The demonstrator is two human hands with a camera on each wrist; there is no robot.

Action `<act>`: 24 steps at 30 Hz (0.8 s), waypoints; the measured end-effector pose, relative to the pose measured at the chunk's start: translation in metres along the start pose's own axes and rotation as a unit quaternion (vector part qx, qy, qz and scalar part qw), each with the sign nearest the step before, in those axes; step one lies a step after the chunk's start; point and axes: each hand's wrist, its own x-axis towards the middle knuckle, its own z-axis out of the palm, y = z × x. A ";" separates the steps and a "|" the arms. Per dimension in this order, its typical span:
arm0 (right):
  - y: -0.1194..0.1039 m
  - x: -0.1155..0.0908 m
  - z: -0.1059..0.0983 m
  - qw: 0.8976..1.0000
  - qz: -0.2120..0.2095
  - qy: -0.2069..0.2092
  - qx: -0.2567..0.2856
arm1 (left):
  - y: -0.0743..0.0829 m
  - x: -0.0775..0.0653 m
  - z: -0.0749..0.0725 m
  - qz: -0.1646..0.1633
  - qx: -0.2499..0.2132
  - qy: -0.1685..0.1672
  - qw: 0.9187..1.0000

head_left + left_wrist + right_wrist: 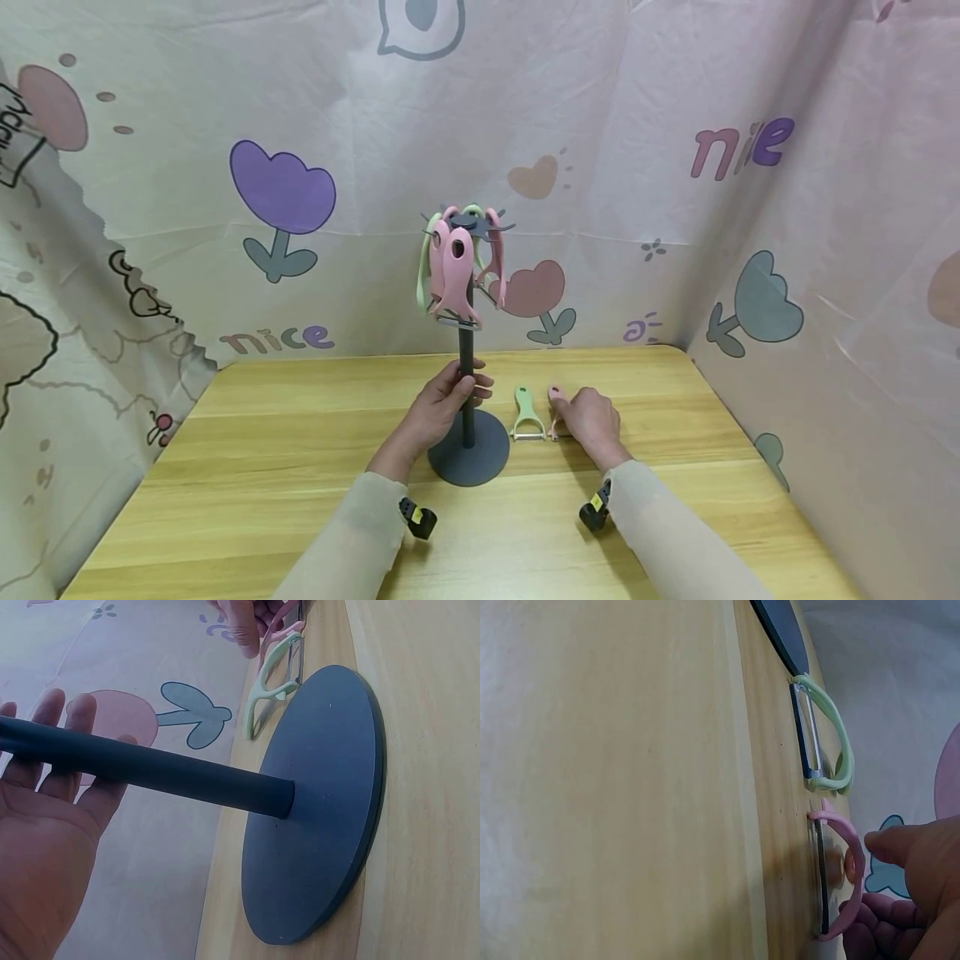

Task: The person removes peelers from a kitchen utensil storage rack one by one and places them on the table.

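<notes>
Peeler (556, 396), pink, Y-shaped, metal-bladed, sits on the pale wood-grain tabletop (300, 450) beside a light-green Y-shaped peeler (524, 406). Right hand (592, 419) at the pink one, thumb and fingers apart; firm grip cannot be confirmed. Left hand (441, 406) clasped round the dark-grey round-based stand (467, 346), hung with pink and green peelers (457, 273).

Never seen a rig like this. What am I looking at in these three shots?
No machine here: a person works with bare hands. The wide picture comes from a head-worn camera looking forward and down; the other two come from the left wrist camera and the right wrist camera.

On the wooden table is a dark stand, with pink and green hanging peelers near its top. The left hand holds its pole. Right of the base lie a green peeler and a pink peeler. The right hand is at the pink one; whether it grips it, I can't tell.
</notes>
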 end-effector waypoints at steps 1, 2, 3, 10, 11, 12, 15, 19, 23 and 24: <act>0.000 0.000 0.000 1.000 0.000 -0.001 -0.001 | 0.000 0.000 0.000 -0.002 -0.003 0.001 1.000; 0.000 0.000 0.000 1.000 -0.001 -0.002 -0.001 | 0.000 0.000 0.000 -0.003 -0.005 0.002 1.000; 0.000 0.000 0.000 1.000 -0.002 -0.001 -0.001 | 0.000 0.000 0.000 -0.005 -0.008 0.002 1.000; -0.001 -0.002 0.000 1.000 -0.009 0.010 0.000 | 0.001 0.001 0.001 -0.003 0.002 0.009 1.000; -0.001 -0.002 0.000 1.000 -0.010 0.010 0.000 | 0.001 0.001 0.002 -0.002 0.005 0.012 1.000; -0.001 -0.002 0.000 1.000 -0.010 0.010 0.001 | 0.001 0.001 0.002 0.001 0.008 0.016 1.000; -0.001 -0.002 0.000 1.000 -0.011 0.007 0.001 | 0.001 0.001 0.003 0.005 0.015 0.028 0.999; -0.002 -0.003 0.000 1.000 -0.008 0.003 0.001 | 0.001 0.002 0.004 0.004 0.021 0.033 0.999; -0.001 -0.003 0.001 1.000 -0.007 0.004 0.003 | 0.002 0.002 0.004 0.002 0.019 0.028 0.999; -0.001 -0.003 0.001 1.000 -0.006 0.006 0.002 | 0.002 0.002 0.003 0.002 0.019 0.026 0.999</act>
